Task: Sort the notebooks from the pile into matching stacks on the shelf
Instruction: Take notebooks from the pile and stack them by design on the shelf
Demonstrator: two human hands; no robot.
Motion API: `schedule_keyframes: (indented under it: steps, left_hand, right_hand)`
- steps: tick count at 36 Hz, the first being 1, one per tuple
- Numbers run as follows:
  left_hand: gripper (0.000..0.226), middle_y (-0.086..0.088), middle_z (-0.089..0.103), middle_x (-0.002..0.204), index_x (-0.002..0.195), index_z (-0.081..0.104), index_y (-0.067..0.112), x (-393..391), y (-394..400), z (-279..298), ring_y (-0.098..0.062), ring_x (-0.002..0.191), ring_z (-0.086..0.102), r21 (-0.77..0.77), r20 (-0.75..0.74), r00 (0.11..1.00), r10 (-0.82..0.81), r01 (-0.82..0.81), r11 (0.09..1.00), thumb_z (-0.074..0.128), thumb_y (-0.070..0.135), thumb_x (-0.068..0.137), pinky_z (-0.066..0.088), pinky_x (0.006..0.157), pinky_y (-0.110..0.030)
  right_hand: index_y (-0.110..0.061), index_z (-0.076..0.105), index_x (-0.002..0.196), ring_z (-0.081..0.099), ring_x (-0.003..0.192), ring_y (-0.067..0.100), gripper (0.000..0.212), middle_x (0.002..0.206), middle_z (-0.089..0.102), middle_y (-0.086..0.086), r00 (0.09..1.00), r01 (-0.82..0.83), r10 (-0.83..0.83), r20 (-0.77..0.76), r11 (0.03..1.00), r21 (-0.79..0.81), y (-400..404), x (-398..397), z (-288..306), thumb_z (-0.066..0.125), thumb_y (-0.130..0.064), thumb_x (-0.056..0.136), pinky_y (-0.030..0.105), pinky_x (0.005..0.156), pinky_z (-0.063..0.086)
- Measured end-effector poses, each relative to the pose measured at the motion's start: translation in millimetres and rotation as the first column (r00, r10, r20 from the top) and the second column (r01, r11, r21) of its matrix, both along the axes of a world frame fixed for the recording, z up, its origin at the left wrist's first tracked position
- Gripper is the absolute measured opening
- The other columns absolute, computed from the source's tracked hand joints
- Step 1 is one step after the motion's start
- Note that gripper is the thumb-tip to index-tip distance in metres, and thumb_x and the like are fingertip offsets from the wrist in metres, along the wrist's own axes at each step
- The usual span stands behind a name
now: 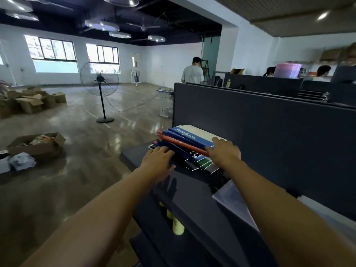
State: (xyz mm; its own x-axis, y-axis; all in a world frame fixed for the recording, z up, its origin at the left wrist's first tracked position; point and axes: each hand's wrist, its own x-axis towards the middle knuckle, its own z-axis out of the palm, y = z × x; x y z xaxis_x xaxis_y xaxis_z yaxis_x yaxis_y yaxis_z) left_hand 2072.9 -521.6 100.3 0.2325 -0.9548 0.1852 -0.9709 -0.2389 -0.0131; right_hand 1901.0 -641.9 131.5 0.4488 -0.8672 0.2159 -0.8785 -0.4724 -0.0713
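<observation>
Smooth, faintly glossy card covers on the blue, red and white paper notebooks (185,138) lying on the dark matt, metal-looking shelf (134,157).
</observation>
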Motion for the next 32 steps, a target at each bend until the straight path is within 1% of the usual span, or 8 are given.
schedule_keyframes:
  steps: [6,14,18,20,22,26,29,32]
  left_hand:
    - [0.055,-0.004,0.032,0.151,0.145,0.032,0.023,8.9,-36.0,1.9,-0.025,0.139,0.028,-0.098,-0.012,0.998,-0.054,0.053,0.994,0.050,0.038,0.095,0.024,0.115,-0.041]
    - [0.067,-0.004,0.027,0.155,0.151,0.019,0.025,17.2,-68.2,8.4,-0.024,0.143,0.024,-0.162,-0.050,0.991,-0.123,0.113,0.980,0.053,0.033,0.094,0.018,0.117,-0.040]
    - [0.068,-0.003,0.030,0.153,0.150,0.022,0.023,27.5,-77.7,14.3,-0.024,0.140,0.027,-0.172,-0.040,0.988,-0.147,0.138,0.975,0.053,0.036,0.092,0.019,0.116,-0.039]
    - [0.069,-0.003,0.031,0.152,0.150,0.021,0.023,30.9,-80.3,16.0,-0.024,0.139,0.028,-0.190,-0.039,0.987,-0.157,0.147,0.971,0.053,0.039,0.091,0.019,0.115,-0.038]
    - [0.071,-0.004,0.030,0.152,0.151,0.018,0.022,33.9,-81.7,16.3,-0.024,0.140,0.027,-0.203,-0.039,0.985,-0.171,0.160,0.966,0.052,0.042,0.091,0.018,0.115,-0.038]
    - [0.076,-0.004,0.025,0.155,0.152,0.016,0.022,42.1,-84.8,15.2,-0.024,0.142,0.023,-0.198,-0.030,0.978,-0.207,0.197,0.960,0.053,0.048,0.091,0.013,0.117,-0.039]
    - [0.080,-0.004,0.023,0.156,0.152,0.013,0.024,47.3,-85.6,14.8,-0.025,0.142,0.022,-0.201,-0.044,0.977,-0.210,0.197,0.960,0.053,0.054,0.089,0.013,0.117,-0.039]
    - [0.080,-0.005,0.018,0.157,0.153,0.009,0.026,49.2,-86.1,14.3,-0.026,0.144,0.018,-0.185,-0.070,0.976,-0.206,0.190,0.964,0.048,0.058,0.090,0.013,0.118,-0.041]
  right_hand:
    - [-0.018,0.039,0.135,0.046,0.121,0.027,0.052,0.134,0.049,0.008,0.998,-0.010,0.010,-0.056,1.000,-0.002,-21.0,22.8,1.2,0.041,-0.051,0.096,0.039,0.094,0.039]
    - [-0.020,0.036,0.138,0.051,0.117,0.025,0.064,0.132,0.053,0.006,0.988,-0.044,0.036,-0.150,0.997,-0.055,-35.5,33.2,6.8,0.050,-0.059,0.089,0.038,0.088,0.045]
    - [-0.017,0.039,0.132,0.054,0.108,0.026,0.049,0.125,0.056,0.007,0.963,-0.158,0.109,-0.246,0.969,-0.189,-32.3,41.2,13.0,0.047,-0.046,0.094,0.038,0.079,0.047]
    - [-0.016,0.042,0.126,0.056,0.102,0.026,0.037,0.118,0.059,0.008,0.957,-0.200,0.135,-0.256,0.949,-0.246,-30.4,46.6,11.4,0.043,-0.036,0.096,0.036,0.072,0.044]
    - [-0.015,0.043,0.123,0.058,0.097,0.025,0.032,0.114,0.061,0.008,0.956,-0.212,0.141,-0.257,0.939,-0.272,-29.7,50.8,8.8,0.045,-0.030,0.095,0.035,0.069,0.042]
    - [-0.013,0.039,0.128,0.059,0.101,0.025,0.044,0.117,0.059,0.008,0.950,-0.209,0.128,-0.285,0.939,-0.273,-29.9,55.5,8.3,0.057,-0.028,0.090,0.033,0.070,0.042]
    - [-0.012,0.031,0.136,0.056,0.108,0.025,0.061,0.123,0.055,0.008,0.947,-0.191,0.103,-0.305,0.941,-0.278,-32.1,59.4,7.8,0.064,-0.026,0.087,0.033,0.077,0.044]
    - [-0.015,0.026,0.142,0.052,0.113,0.025,0.066,0.128,0.052,0.008,0.957,-0.131,0.065,-0.281,0.966,-0.223,-38.0,60.2,5.0,0.064,-0.027,0.088,0.036,0.084,0.046]
